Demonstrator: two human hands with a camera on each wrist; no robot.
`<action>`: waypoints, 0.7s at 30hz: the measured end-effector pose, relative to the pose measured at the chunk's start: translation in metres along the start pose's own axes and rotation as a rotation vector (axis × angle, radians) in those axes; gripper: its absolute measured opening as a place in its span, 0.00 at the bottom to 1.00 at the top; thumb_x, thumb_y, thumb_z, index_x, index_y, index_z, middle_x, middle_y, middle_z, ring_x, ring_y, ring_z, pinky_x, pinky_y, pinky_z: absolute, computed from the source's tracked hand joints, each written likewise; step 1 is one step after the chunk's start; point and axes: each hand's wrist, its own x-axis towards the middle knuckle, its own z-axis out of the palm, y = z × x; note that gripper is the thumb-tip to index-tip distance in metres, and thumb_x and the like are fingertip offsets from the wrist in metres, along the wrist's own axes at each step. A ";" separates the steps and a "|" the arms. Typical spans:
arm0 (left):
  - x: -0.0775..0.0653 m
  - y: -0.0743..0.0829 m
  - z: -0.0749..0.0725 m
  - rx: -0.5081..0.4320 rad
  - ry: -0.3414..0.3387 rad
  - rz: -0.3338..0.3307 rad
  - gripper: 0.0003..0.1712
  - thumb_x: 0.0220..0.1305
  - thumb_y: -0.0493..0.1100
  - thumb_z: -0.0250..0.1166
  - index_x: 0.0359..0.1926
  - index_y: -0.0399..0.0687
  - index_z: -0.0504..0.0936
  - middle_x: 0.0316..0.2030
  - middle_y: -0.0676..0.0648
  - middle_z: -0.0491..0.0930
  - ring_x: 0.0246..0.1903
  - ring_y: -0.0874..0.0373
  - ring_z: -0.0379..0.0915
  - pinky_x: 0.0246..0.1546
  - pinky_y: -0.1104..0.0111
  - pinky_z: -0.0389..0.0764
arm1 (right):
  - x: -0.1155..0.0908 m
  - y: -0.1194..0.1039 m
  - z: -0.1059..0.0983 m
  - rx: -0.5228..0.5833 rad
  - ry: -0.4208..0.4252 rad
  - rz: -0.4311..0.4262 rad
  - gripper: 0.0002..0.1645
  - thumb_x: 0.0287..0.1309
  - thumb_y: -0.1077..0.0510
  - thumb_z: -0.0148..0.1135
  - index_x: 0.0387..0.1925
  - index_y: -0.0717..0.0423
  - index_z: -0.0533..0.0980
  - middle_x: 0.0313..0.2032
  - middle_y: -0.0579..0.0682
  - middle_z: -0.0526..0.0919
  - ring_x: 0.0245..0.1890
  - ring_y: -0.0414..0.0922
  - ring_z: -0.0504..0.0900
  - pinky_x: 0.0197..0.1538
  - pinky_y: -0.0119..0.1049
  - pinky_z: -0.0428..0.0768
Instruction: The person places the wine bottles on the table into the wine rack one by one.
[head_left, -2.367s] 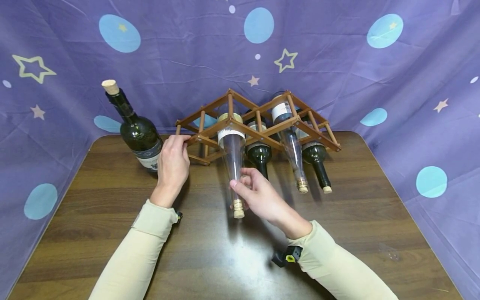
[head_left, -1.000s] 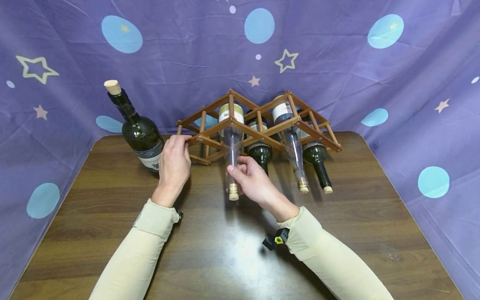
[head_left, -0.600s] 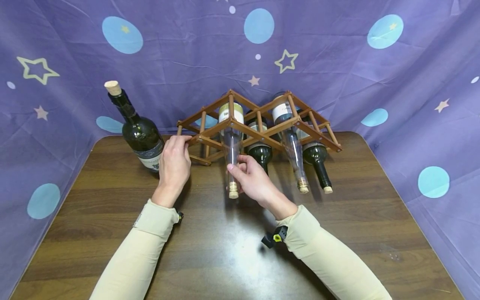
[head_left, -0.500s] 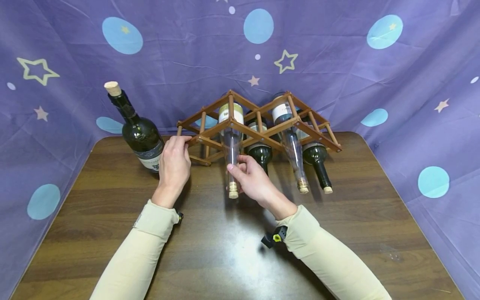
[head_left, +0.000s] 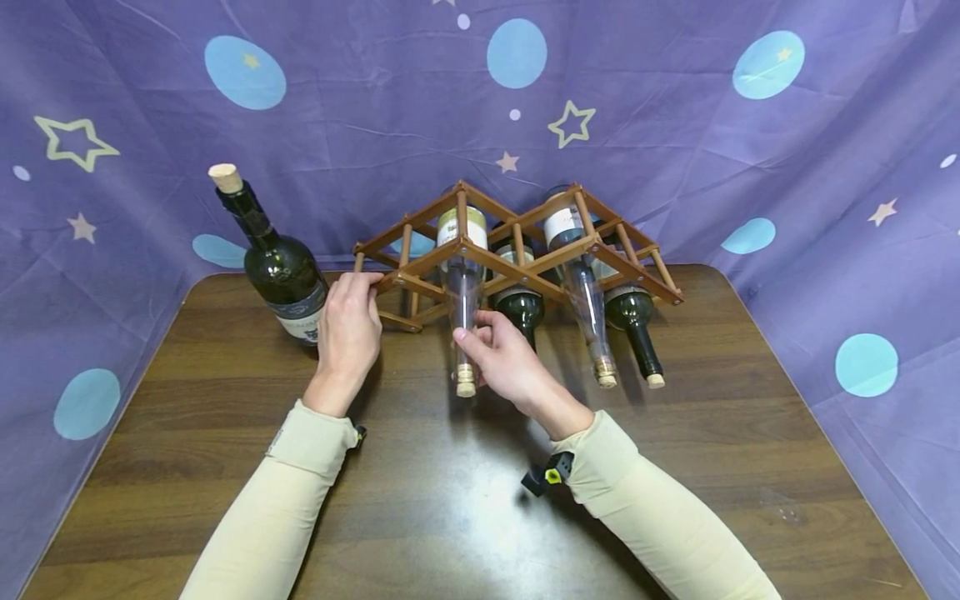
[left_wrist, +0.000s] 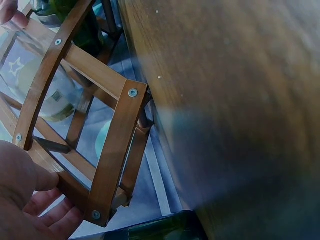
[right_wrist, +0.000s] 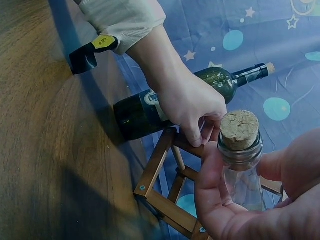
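Observation:
A brown wooden lattice wine rack (left_wrist: 112, 155) stands at the back of the table. My left hand (head_left: 348, 325) grips the slat at its left end, thumb on one side and fingers on the other in the left wrist view. With thumb and fingers, my right hand (head_left: 510, 358) holds the neck of a clear glass bottle (head_left: 463, 287). That bottle lies in the rack's left peak, labelled base to the back and neck toward me. A cork (right_wrist: 240, 130) plugs its mouth. Just left of my left hand, a corked dark green wine bottle (head_left: 281, 271) stands upright.
Also lying in the rack, necks forward, are a green bottle (head_left: 520, 308), another clear bottle (head_left: 588, 292) and a second green bottle (head_left: 632, 308) at the right. A purple star-patterned curtain (head_left: 390, 83) hangs behind the wooden table (head_left: 420, 500).
Since the oldest frame, the clear bottle has slid back deeper into the rack, my right hand moving with it. Over the last half second both hands have stayed nearly still. The left keeps its grip.

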 end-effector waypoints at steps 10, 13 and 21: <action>-0.001 0.000 0.001 0.003 0.001 -0.001 0.11 0.68 0.32 0.59 0.48 0.40 0.83 0.43 0.40 0.81 0.44 0.41 0.76 0.43 0.49 0.75 | 0.000 0.001 -0.001 0.012 -0.008 0.003 0.32 0.71 0.53 0.56 0.68 0.64 0.59 0.41 0.58 0.79 0.29 0.44 0.76 0.27 0.36 0.79; -0.001 0.000 0.001 0.002 0.000 0.003 0.11 0.67 0.32 0.60 0.48 0.40 0.83 0.43 0.40 0.81 0.43 0.41 0.76 0.44 0.49 0.75 | 0.000 0.001 -0.002 0.013 -0.006 0.005 0.33 0.71 0.53 0.57 0.68 0.64 0.59 0.40 0.58 0.79 0.28 0.45 0.77 0.27 0.38 0.80; -0.001 0.000 0.001 -0.001 -0.007 0.012 0.12 0.67 0.31 0.60 0.50 0.40 0.83 0.45 0.40 0.81 0.44 0.41 0.75 0.46 0.51 0.75 | -0.007 -0.003 -0.006 0.018 -0.009 0.013 0.37 0.69 0.54 0.59 0.70 0.65 0.56 0.46 0.60 0.78 0.34 0.48 0.81 0.32 0.44 0.84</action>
